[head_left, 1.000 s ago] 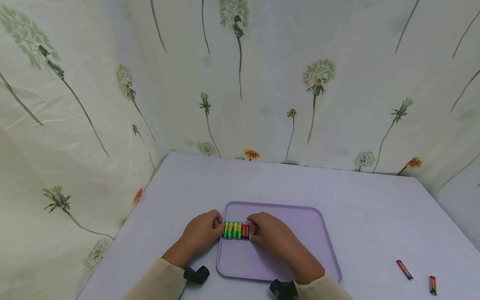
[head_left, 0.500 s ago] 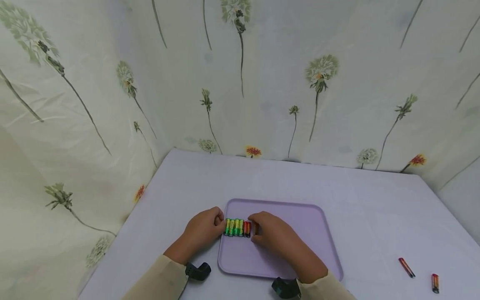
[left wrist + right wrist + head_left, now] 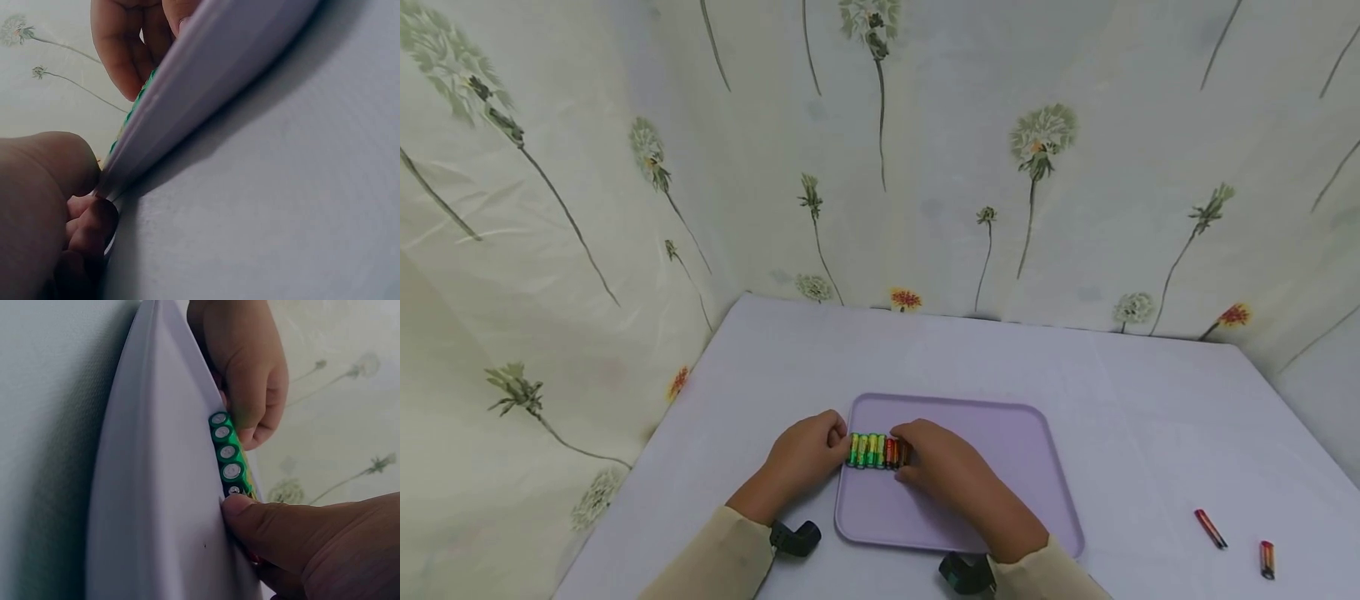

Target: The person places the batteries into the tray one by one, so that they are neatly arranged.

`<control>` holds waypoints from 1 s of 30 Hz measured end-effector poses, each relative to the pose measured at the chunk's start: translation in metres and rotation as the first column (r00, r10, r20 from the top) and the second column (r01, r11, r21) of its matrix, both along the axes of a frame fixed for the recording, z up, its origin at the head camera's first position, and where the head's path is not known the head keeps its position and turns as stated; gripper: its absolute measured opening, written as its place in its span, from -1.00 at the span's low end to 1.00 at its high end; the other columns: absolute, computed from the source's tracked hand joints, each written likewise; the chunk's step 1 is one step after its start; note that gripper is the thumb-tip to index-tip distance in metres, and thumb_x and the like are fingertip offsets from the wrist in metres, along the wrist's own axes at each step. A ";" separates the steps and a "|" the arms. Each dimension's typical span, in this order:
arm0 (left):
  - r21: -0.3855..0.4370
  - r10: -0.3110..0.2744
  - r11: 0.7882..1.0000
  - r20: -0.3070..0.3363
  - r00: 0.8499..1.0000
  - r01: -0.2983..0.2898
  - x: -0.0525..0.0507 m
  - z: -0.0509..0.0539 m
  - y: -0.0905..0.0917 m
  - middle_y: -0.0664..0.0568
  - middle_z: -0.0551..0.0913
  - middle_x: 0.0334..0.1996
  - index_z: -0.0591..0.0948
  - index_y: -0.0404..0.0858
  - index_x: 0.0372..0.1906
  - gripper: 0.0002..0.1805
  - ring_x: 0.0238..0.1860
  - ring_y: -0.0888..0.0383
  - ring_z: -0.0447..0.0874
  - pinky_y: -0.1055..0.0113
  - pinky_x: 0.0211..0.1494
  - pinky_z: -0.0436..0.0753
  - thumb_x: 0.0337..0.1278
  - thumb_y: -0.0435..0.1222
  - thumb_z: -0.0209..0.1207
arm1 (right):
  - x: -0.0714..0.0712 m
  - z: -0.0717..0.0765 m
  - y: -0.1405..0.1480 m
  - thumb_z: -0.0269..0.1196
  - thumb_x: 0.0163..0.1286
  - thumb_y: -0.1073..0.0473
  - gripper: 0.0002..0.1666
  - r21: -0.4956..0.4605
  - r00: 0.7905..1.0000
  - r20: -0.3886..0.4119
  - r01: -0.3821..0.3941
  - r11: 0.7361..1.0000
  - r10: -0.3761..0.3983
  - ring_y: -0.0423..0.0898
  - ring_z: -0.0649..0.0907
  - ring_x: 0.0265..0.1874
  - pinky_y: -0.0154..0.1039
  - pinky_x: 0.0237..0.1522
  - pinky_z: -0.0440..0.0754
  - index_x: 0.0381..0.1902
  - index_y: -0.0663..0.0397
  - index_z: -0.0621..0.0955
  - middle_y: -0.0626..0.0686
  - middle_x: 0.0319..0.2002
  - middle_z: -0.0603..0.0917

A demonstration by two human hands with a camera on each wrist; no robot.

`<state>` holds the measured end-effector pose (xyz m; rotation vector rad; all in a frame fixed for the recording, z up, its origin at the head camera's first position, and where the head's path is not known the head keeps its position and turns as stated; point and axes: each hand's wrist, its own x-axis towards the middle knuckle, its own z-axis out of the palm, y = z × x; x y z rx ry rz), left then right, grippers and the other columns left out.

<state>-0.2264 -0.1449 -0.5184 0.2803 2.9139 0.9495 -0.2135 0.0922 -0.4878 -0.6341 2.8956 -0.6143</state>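
Note:
A row of several green-and-yellow batteries [image 3: 867, 451] lies side by side on the lilac tray [image 3: 1007, 458], at its left edge. Red batteries [image 3: 891, 452] continue the row on its right. My right hand [image 3: 946, 462] pinches a dark-and-orange battery [image 3: 906, 452] by its ends, against or very near the red ones; the fingers partly hide it. In the right wrist view, the thumb [image 3: 240, 512] lies at a battery end. My left hand [image 3: 805, 450] grips the tray's left rim beside the first green battery, thumb above and curled fingers below in the left wrist view.
Two loose batteries lie on the white-covered table right of the tray: a slim red one [image 3: 1211, 529] and a thicker red-and-orange one [image 3: 1267, 559]. A floral curtain [image 3: 925, 167] hangs behind the table and along its left side.
My right hand has moved slightly left with the battery, and the gap between it and the red batteries has narrowed or gone. My left hand stays at the rim.

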 end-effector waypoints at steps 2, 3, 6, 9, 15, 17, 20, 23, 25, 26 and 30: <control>0.000 0.002 1.000 0.007 1.000 -0.002 0.001 0.000 0.000 0.23 0.55 -0.50 0.57 0.00 -0.25 -0.88 -0.44 0.23 0.49 0.30 -0.34 0.45 0.40 -0.10 0.23 | 0.000 -0.001 -0.001 0.57 0.22 0.14 -0.35 -0.009 1.000 -0.002 -0.008 1.000 0.008 0.01 0.65 0.23 0.04 0.30 0.56 0.27 0.06 0.64 0.04 0.17 0.71; 0.003 0.001 1.000 0.009 1.000 -0.001 0.002 -0.001 -0.001 0.22 0.55 -0.50 0.57 0.00 -0.24 -0.88 -0.44 0.23 0.49 0.29 -0.34 0.45 0.40 -0.10 0.23 | 0.000 -0.001 -0.001 0.57 0.22 0.15 -0.35 -0.010 1.000 -0.007 -0.015 1.000 0.015 0.02 0.65 0.23 0.04 0.29 0.57 0.27 0.07 0.64 0.05 0.16 0.71; 0.004 0.008 1.000 0.021 1.000 -0.008 0.004 -0.001 -0.002 0.22 0.55 -0.50 0.57 -0.01 -0.24 -0.89 -0.43 0.23 0.48 0.30 -0.34 0.45 0.40 -0.10 0.23 | 0.001 -0.003 -0.002 0.57 0.22 0.15 -0.35 -0.011 1.000 -0.001 -0.025 1.000 0.025 0.02 0.65 0.23 0.04 0.30 0.56 0.27 0.08 0.64 0.05 0.16 0.71; 0.007 0.006 1.000 0.022 1.000 -0.006 0.007 -0.002 -0.002 0.22 0.56 -0.49 0.57 -0.02 -0.24 -0.89 -0.43 0.22 0.48 0.29 -0.35 0.45 0.39 -0.12 0.24 | 0.001 -0.005 -0.002 0.57 0.22 0.14 -0.34 -0.008 1.000 0.011 -0.026 1.000 0.026 0.03 0.65 0.24 0.05 0.30 0.56 0.27 0.07 0.64 0.06 0.18 0.71; 0.000 0.007 1.000 0.028 1.000 -0.007 0.007 -0.002 -0.003 0.22 0.55 -0.50 0.56 0.00 -0.25 -0.88 -0.43 0.23 0.48 0.30 -0.34 0.45 0.40 -0.10 0.23 | 0.003 -0.005 -0.001 0.58 0.22 0.10 -0.32 0.012 1.000 0.007 -0.026 1.000 0.026 -0.02 0.65 0.21 0.03 0.27 0.58 0.29 0.02 0.63 0.02 0.17 0.71; 0.001 0.007 1.000 0.023 1.000 -0.007 0.006 -0.001 -0.003 0.22 0.55 -0.50 0.56 0.00 -0.25 -0.88 -0.43 0.23 0.49 0.29 -0.34 0.45 0.40 -0.09 0.23 | 0.002 -0.004 0.000 0.58 0.22 0.08 -0.30 0.009 1.000 0.002 -0.024 1.000 0.024 -0.02 0.64 0.23 0.02 0.29 0.57 0.30 0.00 0.63 0.01 0.19 0.70; -0.002 0.005 1.000 0.013 1.000 -0.005 0.006 -0.001 -0.003 0.22 0.55 -0.49 0.56 -0.01 -0.24 -0.88 -0.43 0.22 0.48 0.29 -0.33 0.45 0.40 -0.11 0.23 | 0.001 -0.002 0.003 0.59 0.19 0.03 -0.25 -0.017 1.000 0.006 -0.019 1.000 0.019 0.01 0.62 0.30 0.04 0.34 0.53 0.32 0.02 0.61 0.02 0.23 0.69; -0.008 0.008 1.000 0.019 1.000 -0.008 0.005 -0.002 -0.003 0.22 0.55 -0.48 0.57 -0.01 -0.24 -0.89 -0.42 0.22 0.48 0.29 -0.32 0.45 0.40 -0.11 0.23 | -0.001 0.002 0.009 0.62 0.15 -0.03 -0.19 -0.050 0.999 0.035 0.012 0.999 -0.010 0.02 0.57 0.37 0.05 0.40 0.48 0.34 0.00 0.61 0.01 0.28 0.66; -0.009 0.007 1.000 0.019 1.000 -0.007 0.004 -0.002 -0.002 0.22 0.55 -0.49 0.56 -0.01 -0.25 -0.88 -0.42 0.22 0.48 0.29 -0.32 0.45 0.40 -0.11 0.23 | -0.003 0.007 0.015 0.62 0.14 -0.05 -0.17 -0.068 0.997 0.062 0.046 0.997 -0.041 0.04 0.55 0.39 0.08 0.41 0.46 0.35 -0.02 0.60 0.02 0.31 0.64; -0.007 0.007 1.000 0.017 1.000 -0.007 0.004 -0.002 -0.002 0.22 0.56 -0.49 0.56 -0.01 -0.25 -0.88 -0.42 0.22 0.48 0.28 -0.32 0.45 0.40 -0.11 0.23 | -0.005 0.009 0.019 0.62 0.14 -0.06 -0.17 -0.074 0.996 0.073 0.064 0.995 -0.059 0.05 0.54 0.41 0.09 0.42 0.46 0.36 -0.04 0.60 0.02 0.33 0.63; -0.001 0.000 1.000 0.000 1.000 0.000 0.000 0.001 0.000 0.22 0.56 -0.48 0.56 0.00 -0.24 -0.88 -0.42 0.22 0.49 0.29 -0.32 0.46 0.40 -0.09 0.23 | -0.009 0.020 0.036 0.58 0.20 -0.06 -0.17 -0.089 0.988 0.102 0.121 0.989 -0.112 0.11 0.49 0.45 0.17 0.43 0.43 0.40 -0.08 0.57 0.06 0.40 0.57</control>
